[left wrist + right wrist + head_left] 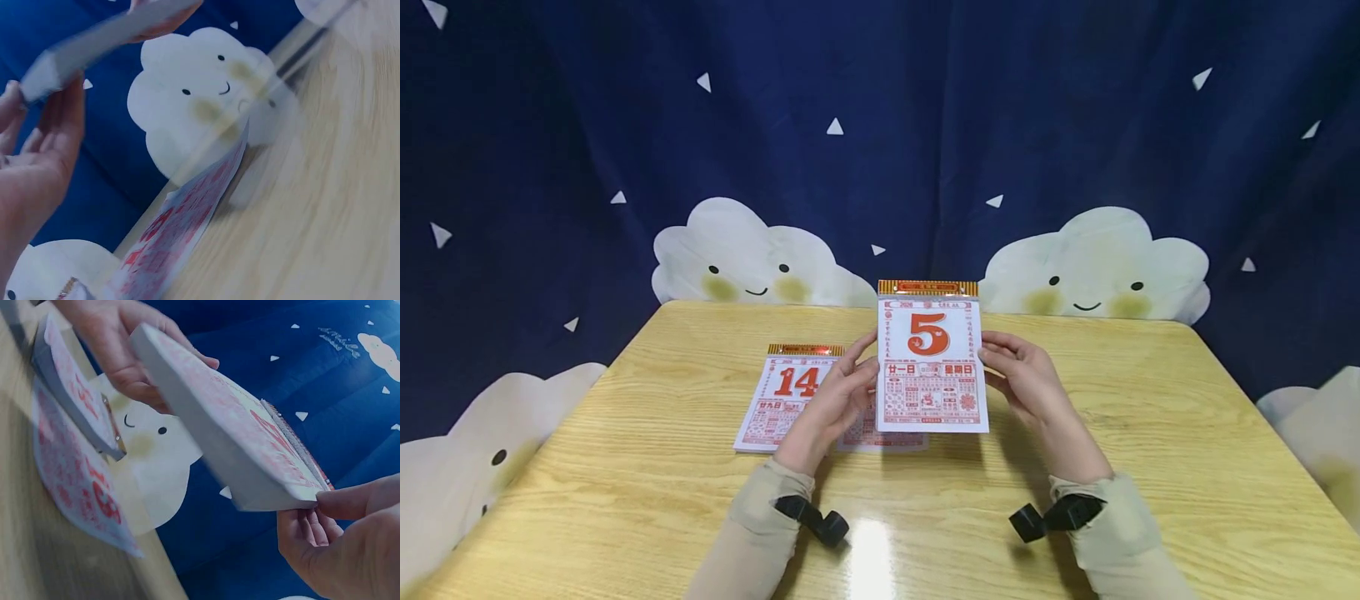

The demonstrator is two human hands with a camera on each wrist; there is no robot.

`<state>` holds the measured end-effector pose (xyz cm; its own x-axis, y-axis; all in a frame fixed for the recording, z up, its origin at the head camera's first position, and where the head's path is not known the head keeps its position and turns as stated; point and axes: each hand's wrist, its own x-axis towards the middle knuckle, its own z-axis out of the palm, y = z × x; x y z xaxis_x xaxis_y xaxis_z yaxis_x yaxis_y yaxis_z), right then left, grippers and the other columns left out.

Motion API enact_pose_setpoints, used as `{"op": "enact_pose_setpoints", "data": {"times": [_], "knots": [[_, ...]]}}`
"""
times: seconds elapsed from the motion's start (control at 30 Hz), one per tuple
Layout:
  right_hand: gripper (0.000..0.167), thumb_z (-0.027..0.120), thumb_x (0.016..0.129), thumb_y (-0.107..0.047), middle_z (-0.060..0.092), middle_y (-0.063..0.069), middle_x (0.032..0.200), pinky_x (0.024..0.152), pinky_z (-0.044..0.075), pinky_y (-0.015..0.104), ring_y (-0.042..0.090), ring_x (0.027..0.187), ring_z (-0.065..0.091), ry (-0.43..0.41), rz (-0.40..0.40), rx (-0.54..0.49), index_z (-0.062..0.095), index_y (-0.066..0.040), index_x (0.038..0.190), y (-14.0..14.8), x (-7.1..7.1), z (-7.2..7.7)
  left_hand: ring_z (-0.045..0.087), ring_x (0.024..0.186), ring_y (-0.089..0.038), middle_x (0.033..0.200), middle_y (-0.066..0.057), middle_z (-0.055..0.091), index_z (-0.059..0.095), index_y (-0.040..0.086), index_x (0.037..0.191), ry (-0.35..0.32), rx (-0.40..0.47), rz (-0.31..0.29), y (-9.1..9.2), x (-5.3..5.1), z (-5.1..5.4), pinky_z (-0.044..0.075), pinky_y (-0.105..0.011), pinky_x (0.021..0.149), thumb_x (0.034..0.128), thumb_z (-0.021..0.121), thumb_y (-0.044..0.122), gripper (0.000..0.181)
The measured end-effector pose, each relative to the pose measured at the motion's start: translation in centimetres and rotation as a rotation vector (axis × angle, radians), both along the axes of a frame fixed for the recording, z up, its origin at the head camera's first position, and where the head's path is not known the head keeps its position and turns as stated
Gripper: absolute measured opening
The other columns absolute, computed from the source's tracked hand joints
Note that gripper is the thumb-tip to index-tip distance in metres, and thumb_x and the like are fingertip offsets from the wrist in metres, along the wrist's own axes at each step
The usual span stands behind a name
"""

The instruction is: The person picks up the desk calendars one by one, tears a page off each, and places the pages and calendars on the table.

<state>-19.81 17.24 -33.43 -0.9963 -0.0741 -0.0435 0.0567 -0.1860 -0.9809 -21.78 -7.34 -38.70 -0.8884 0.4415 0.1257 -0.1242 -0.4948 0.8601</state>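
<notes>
A thick tear-off calendar (932, 358) showing a red 5 is held up above the table, facing the head camera. The left hand (835, 398) grips its left edge, and the right hand (1026, 379) pinches the right edge, thumb on the front and fingers behind. In the right wrist view the block (219, 425) hangs tilted between the left hand (128, 347) and the right hand (356, 537). Another calendar (767, 400) showing 14 lies on the table, partly behind the left forearm. A printed sheet (75, 469) lies beside it, mostly hidden in the head view by the raised calendar.
The light wooden table (1150, 417) extends around both arms. Behind it hangs a dark blue curtain (925, 125) with white triangles and smiling clouds. Each wrist wears a black camera, the left one (812, 518) and the right one (1056, 515).
</notes>
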Motion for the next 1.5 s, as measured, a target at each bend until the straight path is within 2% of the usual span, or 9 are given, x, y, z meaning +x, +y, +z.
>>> {"op": "enact_pose_setpoints", "data": {"times": [0.17,0.4,0.5,0.57,0.73,0.87,0.97,1.07,1.5], "knots": [[0.029,0.049,0.091,0.0,0.063,-0.007,0.084,0.07,0.052,0.019,0.005,0.08,0.06,0.062,-0.03,-0.025,0.044,0.007,0.118,-0.3,0.0,0.7,0.061,0.079,-0.009,0.102,0.001,0.062,0.028,0.02,0.142,-0.036,0.181,-0.066,0.5,0.1,-0.1,0.051,-0.022,0.07,0.0971,0.034,0.004,0.048],[0.035,0.047,0.091,0.0,0.061,-0.005,0.089,0.073,0.052,0.019,0.005,0.081,0.06,0.087,-0.067,0.07,0.04,0.012,0.124,-0.2,0.0,0.4,0.062,0.077,-0.011,0.098,0.0,0.065,0.02,0.015,0.145,-0.042,0.147,-0.082,0.7,0.0,-0.2,0.052,-0.024,0.074,0.0962,0.032,0.0,0.052],[0.036,0.049,0.091,-0.002,0.06,0.004,0.101,0.078,0.051,0.02,0.008,0.088,0.06,0.151,-0.095,0.21,0.043,0.01,0.124,-0.2,0.0,0.1,0.062,0.072,-0.011,0.091,-0.001,0.068,0.026,0.014,0.143,-0.03,0.156,-0.076,0.7,-0.2,-0.4,0.052,-0.025,0.071,0.0956,0.033,-0.001,0.05],[0.037,0.053,0.089,-0.003,0.057,0.01,0.111,0.084,0.049,0.023,0.013,0.096,0.057,0.298,-0.14,0.418,0.046,0.007,0.124,-0.4,0.2,-0.1,0.062,0.071,-0.011,0.09,0.0,0.067,0.03,0.015,0.141,-0.031,0.158,-0.063,0.6,-0.2,-0.5,0.052,-0.024,0.069,0.0952,0.033,-0.002,0.049],[0.031,0.062,0.079,0.001,0.059,0.013,0.109,0.09,0.041,0.039,0.027,0.102,0.053,0.904,-0.273,0.982,0.06,-0.001,0.11,-1.0,0.8,-0.4,0.061,0.076,-0.01,0.093,0.001,0.066,0.04,0.021,0.135,-0.028,0.175,-0.045,0.4,-0.3,-0.6,0.052,-0.023,0.069,0.0945,0.034,-0.003,0.047],[0.021,0.067,0.075,-0.002,0.066,0.002,0.093,0.084,0.045,0.037,0.021,0.089,0.058,1.188,-0.07,1.094,0.068,-0.01,0.095,-1.6,1.4,-0.5,0.061,0.081,-0.011,0.097,0.0,0.066,0.041,0.021,0.133,-0.013,0.189,-0.048,0.1,-0.4,-0.5,0.052,-0.024,0.071,0.0947,0.034,-0.003,0.046],[0.018,0.072,0.075,-0.016,0.065,-0.003,0.093,0.083,0.045,0.034,0.017,0.09,0.057,1.226,0.099,1.133,0.069,-0.014,0.092,-1.9,1.6,-0.7,0.062,0.084,-0.012,0.098,0.0,0.066,0.041,0.02,0.134,-0.002,0.194,-0.06,-0.1,-0.4,-0.5,0.052,-0.025,0.072,0.0947,0.032,-0.003,0.047],[0.028,0.076,0.07,-0.033,0.062,-0.004,0.096,0.086,0.042,0.034,0.016,0.095,0.054,1.218,0.173,1.178,0.068,-0.017,0.092,-2.1,1.7,-1.0,0.062,0.085,-0.012,0.099,-0.001,0.066,0.043,0.021,0.132,-0.006,0.194,-0.067,-0.1,-0.4,-0.6,0.052,-0.025,0.073,0.0945,0.032,-0.004,0.046],[0.007,0.073,0.073,-0.023,0.06,-0.005,0.093,0.084,0.042,0.034,0.015,0.094,0.053,1.211,0.19,1.201,0.071,-0.022,0.08,-2.6,2.2,-1.3,0.062,0.085,-0.012,0.101,-0.001,0.065,0.042,0.021,0.133,0.001,0.197,-0.068,-0.3,-0.5,-0.8,0.052,-0.025,0.074,0.0948,0.035,-0.001,0.045]]}}
